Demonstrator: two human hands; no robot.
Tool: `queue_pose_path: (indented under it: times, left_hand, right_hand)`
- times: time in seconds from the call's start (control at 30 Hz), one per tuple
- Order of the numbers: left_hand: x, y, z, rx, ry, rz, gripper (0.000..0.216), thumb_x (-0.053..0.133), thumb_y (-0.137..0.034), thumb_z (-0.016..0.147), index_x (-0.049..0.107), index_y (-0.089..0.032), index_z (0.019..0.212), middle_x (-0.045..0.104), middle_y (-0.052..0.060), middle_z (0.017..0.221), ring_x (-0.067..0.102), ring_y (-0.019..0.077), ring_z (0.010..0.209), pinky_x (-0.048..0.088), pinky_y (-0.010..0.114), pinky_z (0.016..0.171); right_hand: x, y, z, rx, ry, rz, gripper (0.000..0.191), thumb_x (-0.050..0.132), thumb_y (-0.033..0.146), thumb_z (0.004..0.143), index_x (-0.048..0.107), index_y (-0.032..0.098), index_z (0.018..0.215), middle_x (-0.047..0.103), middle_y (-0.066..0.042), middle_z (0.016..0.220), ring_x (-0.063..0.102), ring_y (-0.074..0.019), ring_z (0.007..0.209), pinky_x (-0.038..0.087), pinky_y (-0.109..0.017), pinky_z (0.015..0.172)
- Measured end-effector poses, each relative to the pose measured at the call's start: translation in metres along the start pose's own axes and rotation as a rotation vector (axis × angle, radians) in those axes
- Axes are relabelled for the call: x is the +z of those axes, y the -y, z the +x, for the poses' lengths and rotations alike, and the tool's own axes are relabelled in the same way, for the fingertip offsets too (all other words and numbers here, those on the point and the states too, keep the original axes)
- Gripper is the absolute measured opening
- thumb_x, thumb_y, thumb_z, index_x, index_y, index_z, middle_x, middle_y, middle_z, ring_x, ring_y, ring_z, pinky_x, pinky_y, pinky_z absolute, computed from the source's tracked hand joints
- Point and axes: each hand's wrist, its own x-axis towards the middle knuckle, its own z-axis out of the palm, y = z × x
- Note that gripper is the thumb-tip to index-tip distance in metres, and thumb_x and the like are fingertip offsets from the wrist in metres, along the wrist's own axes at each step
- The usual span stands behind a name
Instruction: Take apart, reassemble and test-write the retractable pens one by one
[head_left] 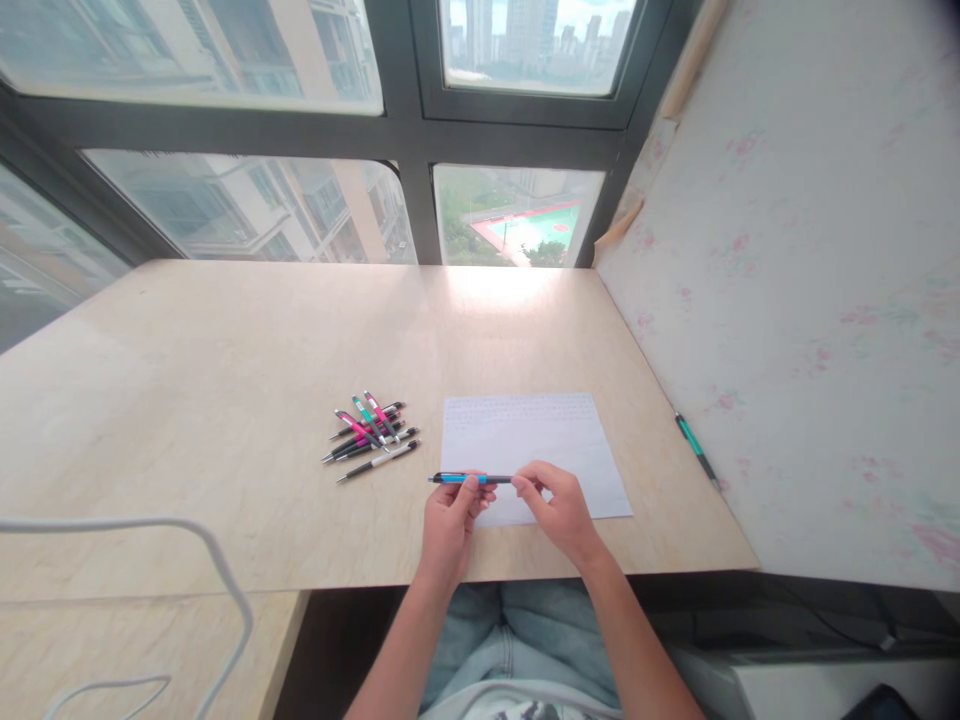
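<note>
A blue and black pen [474, 479] lies level between my two hands, above the near part of a white sheet of paper [525, 440]. My left hand [452, 505] pinches its blue barrel. At the dark end on the right, the fingers of my right hand [551, 500] are closed on the pen, hiding its tip. Faint lines of writing run along the top of the sheet. To the left of the paper, several pens [371, 435] in pink, green, white and black lie in a loose pile.
The wooden desk [225, 400] reaches back to the windows. A green and black pen [697, 447] lies at the right edge by the flowered wall [810, 300]. A white cable [202, 540] curves across the lower left.
</note>
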Motion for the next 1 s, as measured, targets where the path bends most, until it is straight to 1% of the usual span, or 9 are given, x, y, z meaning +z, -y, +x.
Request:
queue_pose_path:
  times: [0.1,0.2,0.27,0.33,0.43,0.53,0.67,0.87,1.0]
  left_hand:
    - [-0.0013,-0.0008,0.0007,0.020,-0.017,-0.012,0.025,0.078,-0.033,0.072,0.071,-0.012,0.084,0.072,0.005,0.072,0.065,0.0126,0.066,0.050,0.023,0.064]
    - [-0.0023,-0.0010,0.0012,0.041,-0.030,-0.015,0.024,0.078,-0.031,0.071,0.071,-0.013,0.086,0.072,0.005,0.076,0.065,0.0129,0.068,0.051,0.023,0.065]
    - [-0.0032,-0.0006,0.0016,0.053,-0.028,-0.017,0.024,0.078,-0.031,0.071,0.072,-0.013,0.087,0.072,0.006,0.079,0.065,0.0130,0.069,0.051,0.024,0.065]
    - [-0.0043,-0.0003,0.0018,0.071,-0.014,-0.010,0.025,0.078,-0.031,0.071,0.072,-0.013,0.087,0.072,0.006,0.079,0.064,0.0130,0.068,0.051,0.024,0.064]
    - [-0.0057,-0.0007,0.0013,0.078,0.026,0.021,0.025,0.078,-0.033,0.071,0.072,-0.013,0.086,0.070,0.006,0.073,0.063,0.0140,0.067,0.050,0.025,0.063]
    - [-0.0064,-0.0017,-0.0007,0.049,0.075,0.042,0.025,0.077,-0.032,0.072,0.072,-0.013,0.088,0.070,0.005,0.070,0.064,0.0159,0.068,0.050,0.026,0.064]
    - [-0.0071,-0.0025,-0.0036,0.025,0.148,0.036,0.024,0.075,-0.031,0.075,0.071,-0.014,0.091,0.072,0.008,0.076,0.066,0.0174,0.071,0.049,0.028,0.065]
    - [-0.0089,-0.0022,-0.0047,0.037,0.197,0.026,0.021,0.074,-0.030,0.076,0.071,-0.016,0.091,0.072,0.007,0.077,0.065,0.0169,0.074,0.048,0.027,0.067]
    - [-0.0098,-0.0006,-0.0046,0.033,0.224,0.061,0.022,0.071,-0.031,0.079,0.071,-0.014,0.094,0.072,0.009,0.081,0.065,0.0175,0.073,0.048,0.029,0.068]
  right_hand:
    - [-0.0010,-0.0015,-0.0005,-0.006,0.010,0.020,0.020,0.054,0.035,0.089,0.066,0.020,0.085,0.067,-0.005,0.081,0.061,-0.0171,0.074,0.048,-0.027,0.066]
    - [0.0005,-0.0036,-0.0014,0.056,-0.017,0.057,0.021,0.059,0.037,0.086,0.065,0.020,0.097,0.069,-0.006,0.089,0.063,-0.0179,0.078,0.049,-0.026,0.064]
    - [0.0018,-0.0036,-0.0015,0.102,-0.017,0.059,0.021,0.056,0.039,0.088,0.065,0.020,0.091,0.068,-0.005,0.082,0.062,-0.0173,0.074,0.048,-0.026,0.062]
    - [0.0026,-0.0025,-0.0012,0.124,0.006,0.059,0.028,0.051,0.040,0.091,0.064,0.019,0.079,0.066,-0.003,0.073,0.060,-0.0161,0.069,0.045,-0.025,0.061]
    - [0.0027,-0.0005,-0.0004,0.145,0.021,0.096,0.036,0.049,0.043,0.092,0.061,0.019,0.069,0.061,-0.001,0.064,0.056,-0.0142,0.061,0.042,-0.025,0.058]
    - [0.0030,-0.0015,0.0001,0.191,0.003,0.131,0.041,0.048,0.048,0.092,0.056,0.019,0.063,0.052,0.002,0.054,0.048,-0.0121,0.052,0.037,-0.024,0.053]
    - [0.0042,-0.0059,-0.0001,0.241,-0.041,0.115,0.051,0.045,0.051,0.091,0.044,0.020,0.052,0.039,0.005,0.047,0.038,-0.0105,0.047,0.030,-0.024,0.049]
    - [0.0033,-0.0051,0.0003,0.234,0.002,0.160,0.045,0.045,0.050,0.092,0.052,0.019,0.060,0.047,0.004,0.051,0.043,-0.0113,0.049,0.034,-0.024,0.052]
    - [0.0025,-0.0032,-0.0003,0.206,-0.012,0.105,0.045,0.045,0.048,0.093,0.050,0.019,0.059,0.042,0.005,0.051,0.040,-0.0108,0.049,0.031,-0.024,0.051]
